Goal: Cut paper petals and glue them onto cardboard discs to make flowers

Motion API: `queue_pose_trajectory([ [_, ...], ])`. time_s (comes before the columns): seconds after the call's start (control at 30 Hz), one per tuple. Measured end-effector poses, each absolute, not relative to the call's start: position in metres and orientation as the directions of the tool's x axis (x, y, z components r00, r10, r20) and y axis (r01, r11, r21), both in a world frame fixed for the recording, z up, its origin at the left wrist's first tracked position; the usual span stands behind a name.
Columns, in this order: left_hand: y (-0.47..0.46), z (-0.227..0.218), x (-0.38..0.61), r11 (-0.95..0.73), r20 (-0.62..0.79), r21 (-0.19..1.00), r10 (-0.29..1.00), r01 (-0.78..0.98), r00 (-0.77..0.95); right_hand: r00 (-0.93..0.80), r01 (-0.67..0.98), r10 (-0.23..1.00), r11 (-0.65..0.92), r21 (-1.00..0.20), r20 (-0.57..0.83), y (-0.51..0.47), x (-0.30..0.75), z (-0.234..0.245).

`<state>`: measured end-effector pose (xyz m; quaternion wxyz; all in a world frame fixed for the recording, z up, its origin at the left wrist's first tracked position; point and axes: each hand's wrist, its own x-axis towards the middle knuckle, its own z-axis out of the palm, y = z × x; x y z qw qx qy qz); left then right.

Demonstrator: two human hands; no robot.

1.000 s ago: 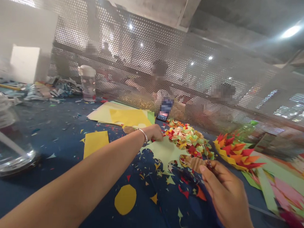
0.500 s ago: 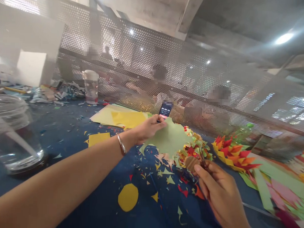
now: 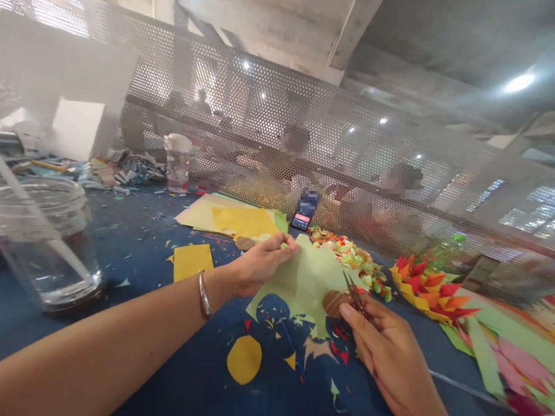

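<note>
Left hand pinches a ragged green sheet; right hand grips small scissors at its cut edge, mid-table, beside the scrap pile.

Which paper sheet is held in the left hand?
The light green sheet, pinched by the left hand; the yellow sheets lie flat on the table behind.

The phone screen beside the green sheet is blurred. Behind the phone, the mesh screen veils seated people.

No legible text or numbers
</note>
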<state>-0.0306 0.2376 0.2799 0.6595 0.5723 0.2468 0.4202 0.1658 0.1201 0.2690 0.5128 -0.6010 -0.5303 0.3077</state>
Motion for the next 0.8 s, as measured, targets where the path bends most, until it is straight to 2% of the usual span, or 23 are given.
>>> queue_pose_trajectory([
  [0.17, 0.246, 0.274, -0.041, -0.102, 0.194, 0.973, 0.845, -0.205, 0.498, 0.259, 0.326, 0.946, 0.103, -0.94, 0.194, 0.126, 0.171, 0.269],
  [0.37, 0.249, 0.276, -0.049, -0.296, 0.273, 0.955, 0.827, -0.033, 0.491, 0.29, 0.29, 0.933, 0.127, -0.949, 0.214, 0.133, 0.172, 0.273],
  [0.53, 0.246, 0.281, -0.051, -0.358, 0.302, 0.933, 0.839, 0.042, 0.452, 0.27, 0.271, 0.937, 0.145, -0.952, 0.22, 0.138, 0.165, 0.276],
  [0.6, 0.244, 0.285, -0.054, -0.284, 0.258, 0.959, 0.844, -0.017, 0.471, 0.28, 0.259, 0.93, 0.164, -0.952, 0.236, 0.141, 0.162, 0.276],
  [0.67, 0.242, 0.289, -0.06, -0.088, 0.146, 0.987, 0.827, -0.132, 0.543, 0.298, 0.225, 0.922, 0.182, -0.957, 0.246, 0.142, 0.16, 0.277],
  [0.73, 0.241, 0.292, -0.067, 0.153, 0.048, 0.957, 0.757, -0.248, 0.652, 0.321, 0.161, 0.914, 0.205, -0.966, 0.247, 0.144, 0.157, 0.28],
  [0.8, 0.24, 0.293, -0.074, 0.306, 0.072, 0.885, 0.654, -0.35, 0.753, 0.348, 0.08, 0.902, 0.242, -0.967, 0.255, 0.146, 0.155, 0.284],
])
